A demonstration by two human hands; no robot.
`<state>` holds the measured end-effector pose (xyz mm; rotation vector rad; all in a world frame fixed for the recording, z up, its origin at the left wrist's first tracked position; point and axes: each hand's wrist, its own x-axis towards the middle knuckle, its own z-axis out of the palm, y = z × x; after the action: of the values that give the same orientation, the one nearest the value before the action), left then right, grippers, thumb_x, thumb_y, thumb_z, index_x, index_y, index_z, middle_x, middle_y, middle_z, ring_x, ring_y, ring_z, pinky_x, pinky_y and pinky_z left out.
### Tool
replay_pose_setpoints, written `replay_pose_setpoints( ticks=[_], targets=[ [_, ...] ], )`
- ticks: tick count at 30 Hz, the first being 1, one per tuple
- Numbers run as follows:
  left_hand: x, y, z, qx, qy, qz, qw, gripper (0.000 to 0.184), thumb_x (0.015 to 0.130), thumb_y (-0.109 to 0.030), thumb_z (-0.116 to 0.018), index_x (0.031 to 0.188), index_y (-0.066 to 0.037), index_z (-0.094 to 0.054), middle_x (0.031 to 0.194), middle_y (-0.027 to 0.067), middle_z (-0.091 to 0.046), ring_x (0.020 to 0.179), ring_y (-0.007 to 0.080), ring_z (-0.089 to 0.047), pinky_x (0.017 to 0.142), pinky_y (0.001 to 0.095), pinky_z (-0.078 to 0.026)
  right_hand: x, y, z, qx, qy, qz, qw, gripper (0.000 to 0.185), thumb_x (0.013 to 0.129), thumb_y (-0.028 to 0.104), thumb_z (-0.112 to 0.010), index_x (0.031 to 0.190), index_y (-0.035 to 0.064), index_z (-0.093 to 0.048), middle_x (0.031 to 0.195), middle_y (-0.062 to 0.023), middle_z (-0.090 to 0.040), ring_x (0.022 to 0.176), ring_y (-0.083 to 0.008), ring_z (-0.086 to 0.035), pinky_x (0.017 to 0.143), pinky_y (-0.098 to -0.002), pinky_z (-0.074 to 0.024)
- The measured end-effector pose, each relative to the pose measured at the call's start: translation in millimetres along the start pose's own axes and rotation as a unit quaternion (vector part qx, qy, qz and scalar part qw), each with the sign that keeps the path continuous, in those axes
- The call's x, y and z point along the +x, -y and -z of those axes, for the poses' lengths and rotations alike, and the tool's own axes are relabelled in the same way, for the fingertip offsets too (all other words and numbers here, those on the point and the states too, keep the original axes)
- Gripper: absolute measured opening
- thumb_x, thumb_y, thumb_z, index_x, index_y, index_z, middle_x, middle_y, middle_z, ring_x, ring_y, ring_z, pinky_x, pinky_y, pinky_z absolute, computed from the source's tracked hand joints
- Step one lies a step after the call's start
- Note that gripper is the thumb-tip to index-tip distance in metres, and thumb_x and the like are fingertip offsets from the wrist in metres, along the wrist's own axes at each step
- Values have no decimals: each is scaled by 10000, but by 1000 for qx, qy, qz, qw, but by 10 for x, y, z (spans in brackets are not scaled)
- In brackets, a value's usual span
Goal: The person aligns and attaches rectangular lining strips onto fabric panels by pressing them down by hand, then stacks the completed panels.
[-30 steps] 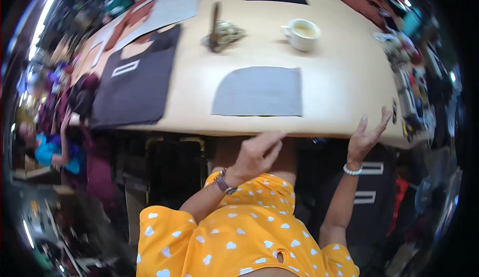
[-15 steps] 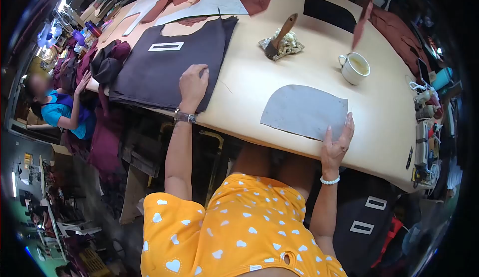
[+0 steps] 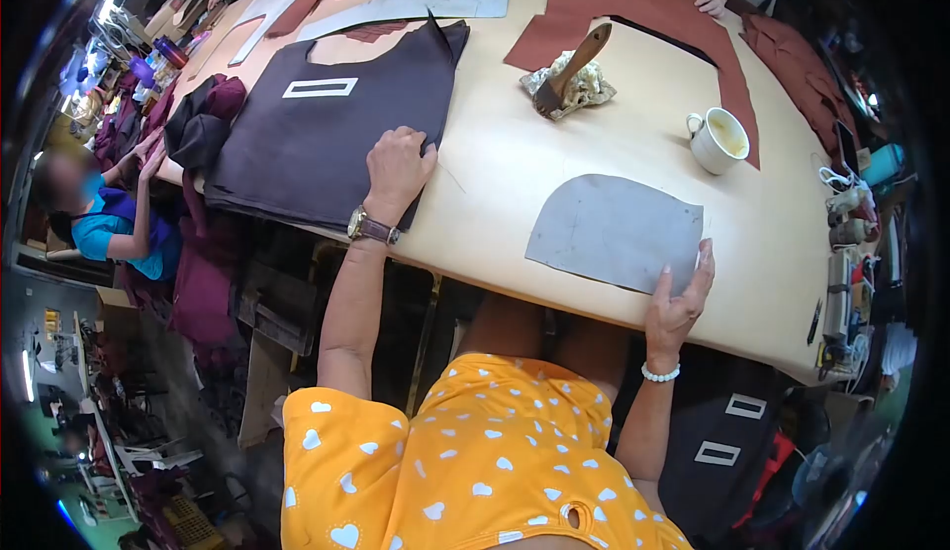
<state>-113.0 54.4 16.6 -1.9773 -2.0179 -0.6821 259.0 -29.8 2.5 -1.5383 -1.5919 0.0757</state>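
My left hand, with a watch on its wrist, rests on a stack of dark fabric pieces. Its fingers are curled closed at the stack's right edge, pinching the fabric there. My right hand, wearing a white bead bracelet, lies at the lower right corner of a flat grey half-round pattern piece. Its fingers are apart and touch the piece's edge. A white rectangular frame lies on top of the dark stack.
Behind the pattern piece are a cup of yellowish paste and a brush resting on a crumpled lump. Reddish-brown fabric lies across the table, by another person's hand. A co-worker is at the left.
The reddish-brown fabric, lifted before, now lies spread on the far side with another person's hands by it. My left hand has shifted slightly right to the dark stack's edge. My right hand stays by the pattern piece.
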Motion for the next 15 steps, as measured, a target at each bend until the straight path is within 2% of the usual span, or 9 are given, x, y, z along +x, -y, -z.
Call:
replay_pose_setpoints(
  ticks=[3,9,12,15],
  targets=[
    [30,13,-14,23,11,-8,1000,215,727,-153,-605,879,-28,-690,864,121,-666,799,296,-634,748,378,-503,-1,8,2,1,-1,1,1000,550,810,11,-523,1326,-47,-341,1348,-208,-397,1264,-376,-341,1061,-428,-265],
    [89,48,60,12,31,50,998,273,710,-90,-548,944,-53,-684,854,191,-651,778,337,-637,742,422,-503,4,6,1,1,-4,-2,1000,544,803,1,-518,1317,-49,-348,1340,-210,-405,1259,-381,-345,1060,-430,-268],
    [74,68,126,-38,26,77,996,252,740,-125,-573,958,-57,-680,875,207,-645,786,365,-623,742,429,-499,5,14,-6,0,-4,-4,1000,542,800,-5,-516,1313,-54,-349,1335,-211,-409,1256,-380,-351,1058,-428,-271],
    [56,228,27,-112,-34,81,990,230,796,-186,-601,968,-53,-675,821,215,-639,726,296,-648,705,379,-499,10,21,-1,-3,-3,-6,1000,544,796,-12,-518,1311,-58,-349,1328,-212,-415,1249,-376,-362,1054,-427,-277]
  ],
)
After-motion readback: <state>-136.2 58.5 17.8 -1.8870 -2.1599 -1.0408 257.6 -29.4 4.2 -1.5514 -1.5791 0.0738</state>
